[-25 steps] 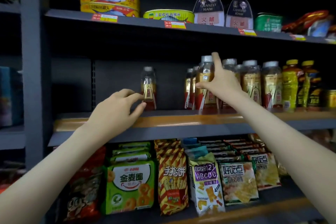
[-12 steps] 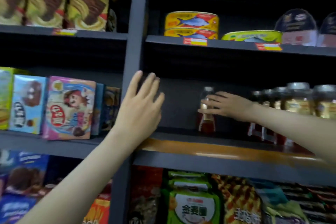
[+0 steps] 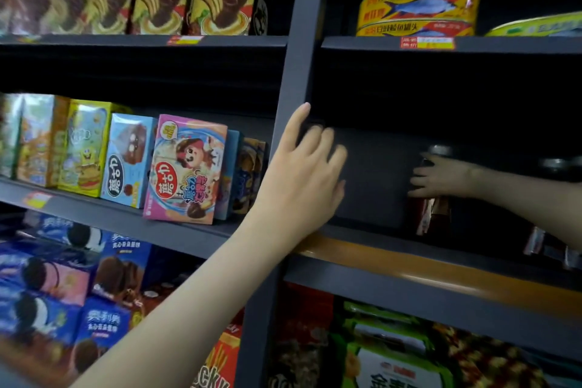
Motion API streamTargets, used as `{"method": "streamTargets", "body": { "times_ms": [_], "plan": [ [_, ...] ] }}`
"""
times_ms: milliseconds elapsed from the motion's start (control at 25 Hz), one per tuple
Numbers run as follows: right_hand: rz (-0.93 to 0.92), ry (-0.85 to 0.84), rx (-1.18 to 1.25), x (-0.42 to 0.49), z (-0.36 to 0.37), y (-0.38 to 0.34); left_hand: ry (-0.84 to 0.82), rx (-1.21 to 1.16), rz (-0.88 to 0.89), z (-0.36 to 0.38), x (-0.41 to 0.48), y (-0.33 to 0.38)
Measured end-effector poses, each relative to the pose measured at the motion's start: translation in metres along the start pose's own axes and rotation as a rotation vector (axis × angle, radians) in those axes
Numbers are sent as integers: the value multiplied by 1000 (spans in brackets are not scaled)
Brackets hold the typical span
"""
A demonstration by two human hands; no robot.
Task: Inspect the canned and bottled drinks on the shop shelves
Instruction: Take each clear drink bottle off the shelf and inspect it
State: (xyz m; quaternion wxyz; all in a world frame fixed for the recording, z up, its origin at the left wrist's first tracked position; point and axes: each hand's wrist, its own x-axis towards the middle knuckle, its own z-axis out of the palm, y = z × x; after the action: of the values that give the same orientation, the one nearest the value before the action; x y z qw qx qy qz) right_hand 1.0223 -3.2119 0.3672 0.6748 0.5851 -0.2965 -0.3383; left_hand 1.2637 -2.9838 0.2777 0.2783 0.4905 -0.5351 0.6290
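I see the left hand (image 3: 302, 173) up in the air with its fingers (image 3: 296, 126) spread and fairly straight. It holds nothing. Its fingertips are in front of the dark post (image 3: 293, 57) and the dark back wall of the shelf space.

The right hand (image 3: 441, 178) is well apart from it, off to its right and deeper in the shelf. That hand lies across the middle of a drink bottle (image 3: 432, 214), with the fingers pointing toward the left hand. It touches the bottle, but the picture is too blurry for me to tell if the fingers curl round it. The bottle stands upright. Its cap pokes out above the hand and its red label shows below it.

More bottles (image 3: 537, 242) stand to the right of the right hand, partly behind the arm. Both hands are above the shelf edge with the orange strip (image 3: 409, 261).

Above the right hand sit two yellow fish cans (image 3: 419, 9), one on top of the other. Left of the left hand stands a pink box (image 3: 185, 170) beside a blue box (image 3: 126, 161). Below the hands lies a green bag (image 3: 393, 365).
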Motion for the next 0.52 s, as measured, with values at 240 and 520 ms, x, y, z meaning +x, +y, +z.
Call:
{"method": "streamTargets", "body": {
  "times_ms": [240,520],
  "plan": [
    [234,548,116,-58,-37,12,-15,-41,9,-5,2,3],
    [577,813,553,-160,-80,6,-6,-378,-211,-35,19,43]
  ]
}}
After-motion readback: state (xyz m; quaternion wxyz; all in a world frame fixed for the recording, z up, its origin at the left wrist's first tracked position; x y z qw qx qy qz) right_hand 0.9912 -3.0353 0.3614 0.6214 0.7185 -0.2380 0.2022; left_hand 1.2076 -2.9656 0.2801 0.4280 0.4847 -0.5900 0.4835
